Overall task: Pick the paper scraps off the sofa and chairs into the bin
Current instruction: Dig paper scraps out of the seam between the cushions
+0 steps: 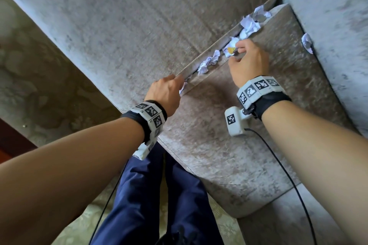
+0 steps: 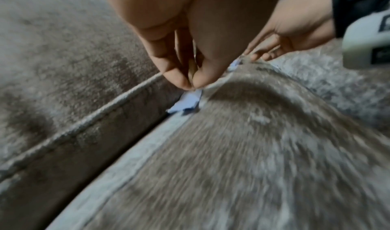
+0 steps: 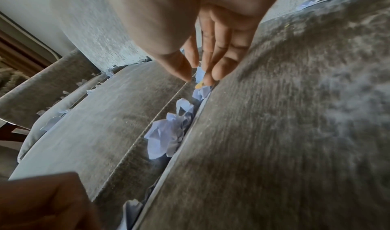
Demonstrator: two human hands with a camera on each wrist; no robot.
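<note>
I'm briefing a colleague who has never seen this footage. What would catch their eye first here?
First, the line of crumpled white paper scraps wedged in the gap between two grey sofa cushions. Next, both hands working that gap: the left hand pinches a flat scrap at the near end, and the right hand pinches a scrap with a yellow patch farther along. One stray scrap sits by the armrest.

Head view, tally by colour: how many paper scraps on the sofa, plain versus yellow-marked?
Yellow-marked scrap, pinched by the right hand: 1
Plain scraps, one of them pinched by the left hand: about 6
Total: about 7
</note>
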